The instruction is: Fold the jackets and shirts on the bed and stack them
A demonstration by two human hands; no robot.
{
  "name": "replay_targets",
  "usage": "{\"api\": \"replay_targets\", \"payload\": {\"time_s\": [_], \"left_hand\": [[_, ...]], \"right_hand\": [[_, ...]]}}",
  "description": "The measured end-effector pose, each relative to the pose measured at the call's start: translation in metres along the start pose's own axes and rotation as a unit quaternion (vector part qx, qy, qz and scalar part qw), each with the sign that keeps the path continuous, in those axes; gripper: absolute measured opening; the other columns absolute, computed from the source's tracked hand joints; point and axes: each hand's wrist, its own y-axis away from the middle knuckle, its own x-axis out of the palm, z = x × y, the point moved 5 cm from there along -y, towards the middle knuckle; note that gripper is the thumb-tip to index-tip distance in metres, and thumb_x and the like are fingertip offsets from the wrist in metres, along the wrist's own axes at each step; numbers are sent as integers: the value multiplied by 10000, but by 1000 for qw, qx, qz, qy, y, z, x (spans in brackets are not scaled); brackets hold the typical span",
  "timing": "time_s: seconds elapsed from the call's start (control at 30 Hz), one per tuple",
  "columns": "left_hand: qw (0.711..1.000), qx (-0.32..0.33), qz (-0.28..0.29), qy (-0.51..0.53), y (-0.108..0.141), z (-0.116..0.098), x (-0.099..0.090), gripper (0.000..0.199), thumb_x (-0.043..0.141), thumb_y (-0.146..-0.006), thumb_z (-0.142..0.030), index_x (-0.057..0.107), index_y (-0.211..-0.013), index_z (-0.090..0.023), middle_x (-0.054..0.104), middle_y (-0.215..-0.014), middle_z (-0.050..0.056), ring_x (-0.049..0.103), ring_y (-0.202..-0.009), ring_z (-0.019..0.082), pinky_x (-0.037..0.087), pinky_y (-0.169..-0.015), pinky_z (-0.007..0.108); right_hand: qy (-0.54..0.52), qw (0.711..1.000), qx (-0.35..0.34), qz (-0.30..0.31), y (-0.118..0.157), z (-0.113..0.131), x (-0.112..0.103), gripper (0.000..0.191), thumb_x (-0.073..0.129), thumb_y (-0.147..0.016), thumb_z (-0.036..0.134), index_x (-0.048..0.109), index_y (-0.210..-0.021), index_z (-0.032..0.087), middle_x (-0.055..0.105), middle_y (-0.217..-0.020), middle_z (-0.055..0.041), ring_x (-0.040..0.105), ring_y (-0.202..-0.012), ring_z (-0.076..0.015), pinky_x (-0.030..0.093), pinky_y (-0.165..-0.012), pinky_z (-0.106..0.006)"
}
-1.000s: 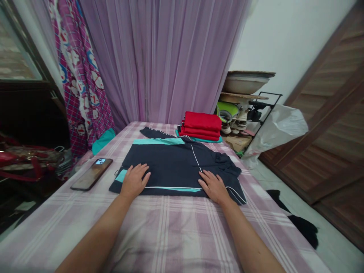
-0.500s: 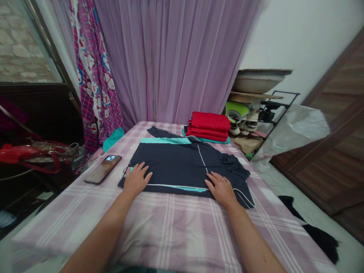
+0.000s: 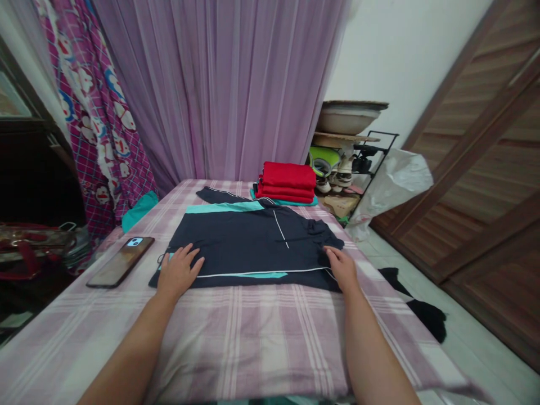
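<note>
A navy jacket (image 3: 240, 239) with turquoise panels and white piping lies folded lengthwise on the bed-like surface. One sleeve (image 3: 219, 194) stretches out at its far left side. My left hand (image 3: 179, 271) rests flat on the jacket's near left part, fingers spread. At the near right edge, my right hand (image 3: 343, 270) has its fingers pinched on the jacket fabric. The cloth around it is bunched and its fingertips are partly hidden.
A plaid sheet (image 3: 253, 337) covers the surface. Left of the jacket lies a phone (image 3: 122, 263). Folded red clothes (image 3: 289, 183) are stacked at the back, before a purple curtain (image 3: 228, 95). A rack (image 3: 371, 163) with shoes and a basin stands back right.
My right hand has moved from lying on the jacket to its right edge and closed on the fabric. The near right corner is drawn in. My view has turned rightward.
</note>
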Motion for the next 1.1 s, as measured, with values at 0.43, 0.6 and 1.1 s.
{"api": "replay_targets", "payload": {"time_s": [0.43, 0.6, 1.1], "left_hand": [[1000, 25, 7, 15, -3, 5, -4, 518, 356, -938, -464, 663, -1261, -199, 555, -1446, 133, 512, -1321, 324, 353, -1097, 592], [999, 29, 10, 10, -3, 8, -6, 514, 355, -935, -480, 672, -1245, -219, 571, -1431, 128, 516, -1318, 314, 363, -1091, 580], [1000, 26, -15, -9, 1, 25, -7, 560, 297, -933, -397, 669, -1253, -126, 575, -1408, 179, 551, -1267, 346, 431, -1051, 538]], "right_hand": [[149, 969, -47, 193, 14, 10, -24, 306, 614, -740, 525, 741, -735, 247, 726, -700, -23, 652, -673, -210, 491, -650, -320], [130, 983, -108, 73, 15, 33, -21, 377, 480, -863, 513, 733, -899, 236, 753, -869, -48, 679, -842, -237, 494, -738, -314], [387, 905, -97, 148, 7, 30, 16, 397, 454, -940, 538, 723, -974, 247, 755, -839, -78, 695, -806, -246, 438, -652, -305]]}}
